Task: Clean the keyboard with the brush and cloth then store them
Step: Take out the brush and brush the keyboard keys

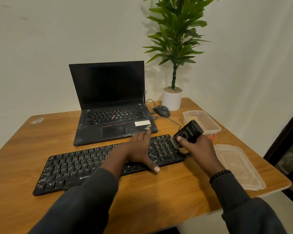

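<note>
The black full-size keyboard [108,164] lay mid-desk, flat left hand [140,149] steadying it; the right hand [199,149] gripped the black brush [188,134] at three o'clock (bristles might snag the keycaps).

A wooden bench [41,141] with rounded corners carried everything. A black keyboard [71,168] lay slantwise across its middle, and an open black laptop [108,122] sat just behind it. A dark mouse [161,110] rested near the laptop's right side, its cable trailing over the wood. A white pot [172,100] with a green plant stood at the far right corner. A clear plastic container [208,123] sat near the right edge, its lid [238,166] lying apart, nearer the front.
</note>
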The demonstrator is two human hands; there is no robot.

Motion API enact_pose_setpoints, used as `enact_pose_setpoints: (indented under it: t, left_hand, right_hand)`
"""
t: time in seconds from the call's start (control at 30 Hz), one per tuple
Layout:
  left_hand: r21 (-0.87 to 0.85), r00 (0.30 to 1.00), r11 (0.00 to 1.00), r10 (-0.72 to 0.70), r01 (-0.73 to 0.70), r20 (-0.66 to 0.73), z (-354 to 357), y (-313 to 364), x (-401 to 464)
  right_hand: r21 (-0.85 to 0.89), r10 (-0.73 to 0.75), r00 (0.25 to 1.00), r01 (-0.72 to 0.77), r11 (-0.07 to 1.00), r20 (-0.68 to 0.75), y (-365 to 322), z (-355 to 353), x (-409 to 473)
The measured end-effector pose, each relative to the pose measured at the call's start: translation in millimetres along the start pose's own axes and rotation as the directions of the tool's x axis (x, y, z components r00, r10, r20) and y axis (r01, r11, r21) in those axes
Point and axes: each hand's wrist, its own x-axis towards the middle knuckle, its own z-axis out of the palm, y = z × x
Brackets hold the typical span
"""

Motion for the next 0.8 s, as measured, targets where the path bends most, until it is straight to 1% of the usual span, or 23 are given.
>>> enact_pose_setpoints:
  t: [0.07,0.1,0.17,0.2,0.27,0.3,0.33,0.4,0.43,0.47,0.53,0.57,0.6,0.63,0.67,0.7,0.73,0.8]
  left_hand:
    - [0.034,1.000,0.999,-0.010,0.010,0.007,6,6,5]
    - [0.060,1.000,0.998,-0.018,0.017,0.007,9,7,8]
    - [0.095,0.999,0.995,-0.034,0.034,-0.003,12,5,10]
    - [0.095,0.999,0.995,-0.040,0.041,-0.008,13,4,10]
    - [0.080,0.999,0.996,-0.048,0.048,-0.005,11,0,10]
    - [0.075,0.999,0.996,-0.050,0.049,0.004,10,-1,10]
    - [0.075,0.999,0.996,-0.050,0.049,0.013,10,-2,10]
    - [0.088,0.998,0.995,-0.052,0.049,0.026,11,-3,10]
    - [0.094,0.998,0.994,-0.053,0.051,0.026,11,-2,11]
    - [0.095,0.998,0.994,-0.055,0.053,0.024,11,-3,11]
    - [0.085,0.998,0.995,-0.057,0.054,0.027,7,-4,10]
    - [0.077,0.998,0.996,-0.055,0.053,0.032,5,-5,10]
    - [0.071,0.998,0.996,-0.055,0.052,0.040,4,-6,11]
    - [0.068,0.997,0.996,-0.055,0.051,0.047,3,-6,11]
    - [0.070,0.997,0.996,-0.056,0.052,0.049,3,-7,12]
    - [0.074,0.997,0.996,-0.057,0.053,0.047,3,-8,12]
    - [0.079,0.997,0.995,-0.058,0.054,0.046,3,-8,12]
    - [0.085,0.997,0.995,-0.061,0.057,0.044,2,-7,13]
  right_hand:
    - [-0.003,0.010,0.996,-0.010,1.000,0.089,1,7,0]
    - [-0.041,0.018,0.990,-0.012,0.999,0.137,1,10,1]
    - [-0.190,0.018,0.978,0.023,0.981,0.210,1,17,5]
    - [-0.268,0.006,0.975,0.054,0.962,0.221,1,18,7]
    - [-0.370,-0.039,0.985,0.099,0.924,0.167,-3,15,13]
    - [-0.376,-0.049,0.989,0.099,0.921,0.139,-5,13,15]
    - [-0.320,-0.037,0.989,0.080,0.944,0.140,-7,11,14]
    - [-0.154,0.024,0.976,0.011,0.988,0.218,-7,10,10]
    - [-0.153,0.027,0.969,0.011,0.988,0.244,-6,11,8]
    - [-0.203,0.016,0.971,0.034,0.979,0.238,-3,10,8]
    - [-0.281,-0.034,0.988,0.076,0.957,0.150,0,7,11]
    - [-0.270,-0.047,0.992,0.076,0.960,0.115,0,4,13]
    - [-0.217,-0.042,0.993,0.065,0.974,0.111,1,2,15]
    - [-0.143,-0.013,0.991,0.032,0.989,0.137,2,1,14]
    - [-0.109,0.014,0.983,0.007,0.994,0.183,2,2,14]
    - [-0.128,0.025,0.976,0.002,0.992,0.214,2,2,12]
    - [-0.190,0.015,0.978,0.025,0.982,0.208,3,2,12]
    - [-0.268,-0.034,0.991,0.068,0.961,0.131,3,0,15]
